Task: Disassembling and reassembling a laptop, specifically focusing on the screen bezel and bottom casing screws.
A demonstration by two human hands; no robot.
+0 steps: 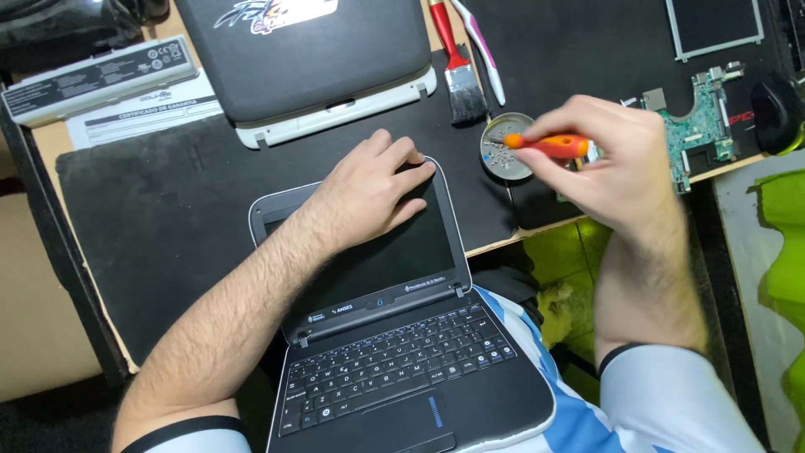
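Left hand (pixel 369 189) presses flat on a laptop screen (pixel 377 252); right hand (pixel 616 159) pinches an orange screwdriver (pixel 549 146) above the black mat (pixel 168 201).

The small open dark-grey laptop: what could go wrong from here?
1. The small open dark-grey laptop rests on the person's lap, partly off the table; it may slip.
2. The left hand presses on its screen, which might crack.
3. The right hand moves an orange-handled screwdriver over the round metal screw dish; it could tip.

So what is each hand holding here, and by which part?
The right hand grips an orange-handled screwdriver by its handle. The left hand holds nothing, resting flat on the small black laptop's screen.
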